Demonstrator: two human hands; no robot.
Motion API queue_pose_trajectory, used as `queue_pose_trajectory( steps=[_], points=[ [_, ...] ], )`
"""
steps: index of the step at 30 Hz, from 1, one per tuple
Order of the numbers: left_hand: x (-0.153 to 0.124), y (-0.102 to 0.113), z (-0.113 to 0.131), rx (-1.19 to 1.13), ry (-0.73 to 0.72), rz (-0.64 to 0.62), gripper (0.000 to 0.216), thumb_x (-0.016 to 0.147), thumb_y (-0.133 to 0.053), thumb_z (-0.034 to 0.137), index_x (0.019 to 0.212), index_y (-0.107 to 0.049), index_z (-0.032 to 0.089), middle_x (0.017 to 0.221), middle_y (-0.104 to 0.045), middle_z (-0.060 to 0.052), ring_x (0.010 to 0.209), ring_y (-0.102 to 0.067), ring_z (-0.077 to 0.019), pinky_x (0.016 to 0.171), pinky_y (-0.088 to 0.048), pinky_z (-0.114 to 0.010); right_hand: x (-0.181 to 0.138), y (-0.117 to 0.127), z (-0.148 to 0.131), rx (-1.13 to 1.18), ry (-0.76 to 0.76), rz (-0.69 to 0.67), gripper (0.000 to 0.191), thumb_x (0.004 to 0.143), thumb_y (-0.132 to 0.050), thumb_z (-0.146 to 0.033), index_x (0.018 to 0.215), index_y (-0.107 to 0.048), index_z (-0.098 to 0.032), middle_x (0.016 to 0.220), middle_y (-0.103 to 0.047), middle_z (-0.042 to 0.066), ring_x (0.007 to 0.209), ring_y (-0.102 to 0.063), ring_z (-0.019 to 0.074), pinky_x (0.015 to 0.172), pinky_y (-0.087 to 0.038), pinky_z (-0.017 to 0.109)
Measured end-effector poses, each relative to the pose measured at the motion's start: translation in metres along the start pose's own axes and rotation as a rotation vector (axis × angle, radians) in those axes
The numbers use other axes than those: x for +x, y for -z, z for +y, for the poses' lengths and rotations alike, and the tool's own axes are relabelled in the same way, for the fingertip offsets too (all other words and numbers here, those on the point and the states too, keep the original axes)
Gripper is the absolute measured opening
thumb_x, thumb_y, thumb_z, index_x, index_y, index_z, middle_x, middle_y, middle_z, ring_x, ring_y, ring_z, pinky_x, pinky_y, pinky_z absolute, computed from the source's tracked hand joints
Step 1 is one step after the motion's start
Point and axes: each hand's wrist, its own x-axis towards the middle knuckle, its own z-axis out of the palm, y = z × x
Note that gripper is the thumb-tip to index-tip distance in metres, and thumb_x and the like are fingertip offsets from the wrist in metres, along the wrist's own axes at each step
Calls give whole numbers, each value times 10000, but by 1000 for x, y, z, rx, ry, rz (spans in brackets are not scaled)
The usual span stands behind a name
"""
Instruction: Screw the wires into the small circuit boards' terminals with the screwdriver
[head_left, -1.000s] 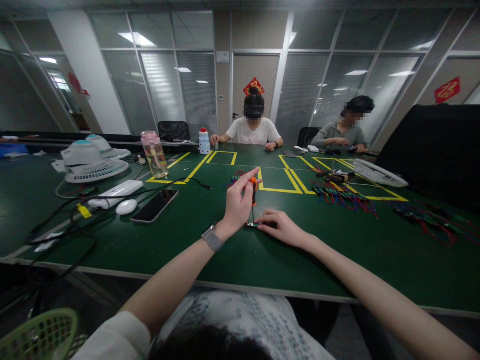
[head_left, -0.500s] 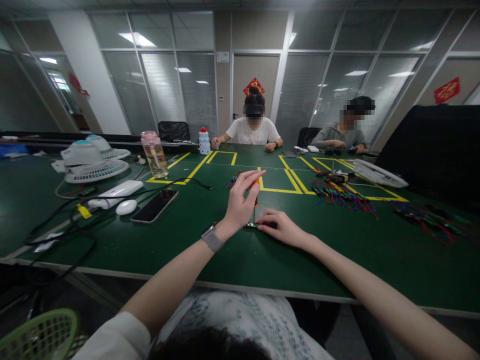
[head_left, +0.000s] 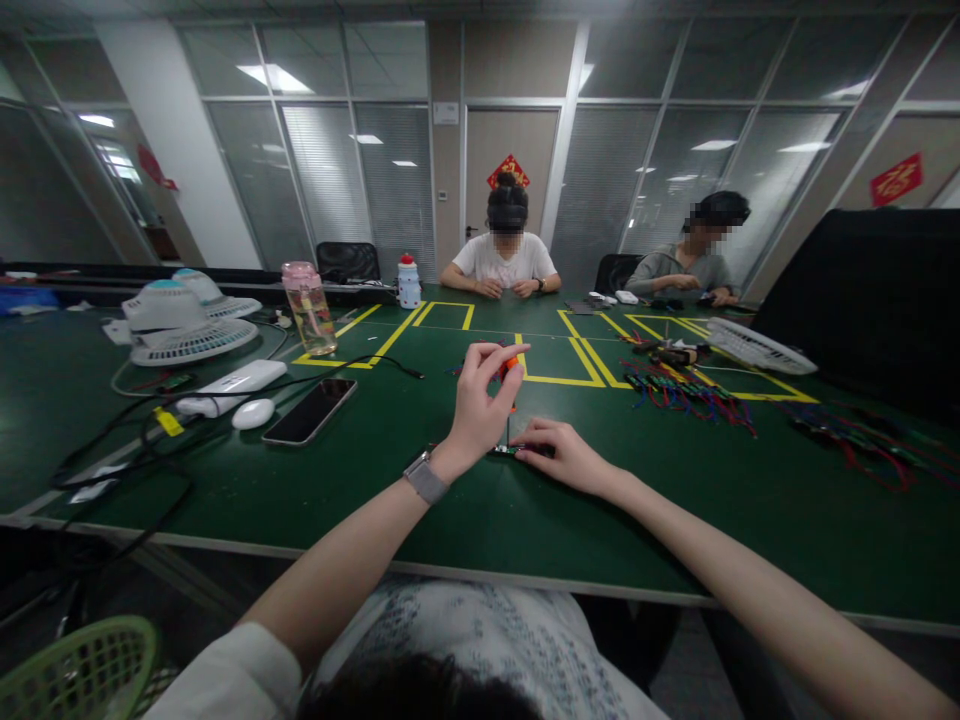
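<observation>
My left hand, with a watch on its wrist, is closed round the orange and black handle of a screwdriver. The tool stands upright, and its thin shaft runs down to a small green circuit board on the table. My right hand pinches the right end of this board between thumb and fingers. My fingertips hide part of the board, and whatever lies under the screwdriver's tip is too small to make out.
On the green table, a phone, a white mouse-like case and cables lie left. A bottle stands behind them. Bundles of wired boards lie right. Two people sit opposite.
My left hand's fingers have shifted slightly on the screwdriver handle, showing more orange. My right hand has stayed put. The person opposite has brought both hands together on the table.
</observation>
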Motion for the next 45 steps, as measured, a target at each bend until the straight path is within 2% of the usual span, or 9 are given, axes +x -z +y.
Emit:
queue_pose_trajectory(
  steps=[3,5,10,13,18,23,30,36,45],
  points=[
    [0,0,-2,-84,25,-38,310,954,-398,202,1184,-605,205,1152,-606,-74,1073,-567,-165,943,-443,-306,0,0,0,7,19,27,213,884,-591,-287,1018,-725,-190,888,-652,64,762,-623,159,697,-494,268],
    [0,-1,-3,-110,57,-41,318,958,-392,201,1213,-582,203,1164,-627,-75,1058,-588,-166,931,-454,-308,0,0,0,23,29,54,197,881,-594,-284,992,-727,-189,902,-664,69,782,-631,163,703,-504,270],
    [0,-1,-2,34,29,33,220,883,-566,219,1084,-656,209,959,-612,-41,899,-582,-146,845,-469,-275,0,0,0,31,88,90,153,879,-597,-270,856,-724,-187,836,-687,62,789,-639,171,750,-511,291],
    [1,0,-1,69,12,62,200,846,-627,242,1036,-681,213,936,-564,-35,857,-563,-137,822,-469,-267,0,0,1,8,112,86,130,875,-606,-256,886,-718,-191,847,-699,60,812,-636,177,769,-508,300],
    [0,-2,-2,-94,52,-15,280,945,-430,198,1151,-619,200,1078,-632,-64,1007,-593,-152,888,-473,-286,-2,0,1,-35,123,56,151,887,-587,-237,961,-711,-192,891,-712,65,844,-632,185,782,-507,309],
    [-2,-5,-6,-173,150,-18,296,948,-430,242,1194,-585,190,1045,-656,-74,829,-643,-130,709,-517,-233,-3,1,0,-95,145,26,179,906,-557,-236,990,-707,-187,907,-703,75,850,-628,188,780,-507,309],
    [0,-3,-8,-21,135,66,234,919,-501,251,1105,-632,198,1027,-646,-61,873,-628,-144,725,-506,-231,-3,2,-3,-206,226,20,213,932,-508,-224,1004,-705,-188,894,-690,87,832,-616,187,759,-496,306],
    [1,-2,-9,6,137,85,232,923,-498,259,1096,-635,189,1033,-646,-63,866,-628,-142,749,-506,-240,-3,2,-3,-215,223,7,223,936,-496,-227,1017,-702,-193,896,-685,90,840,-619,190,765,-497,307],
    [5,0,-14,-155,195,110,271,948,-444,301,1157,-583,199,958,-609,-43,621,-565,-66,557,-488,-172,-2,3,-6,-186,212,7,219,935,-496,-231,1010,-701,-205,929,-680,93,867,-619,197,782,-503,325]
  ],
)
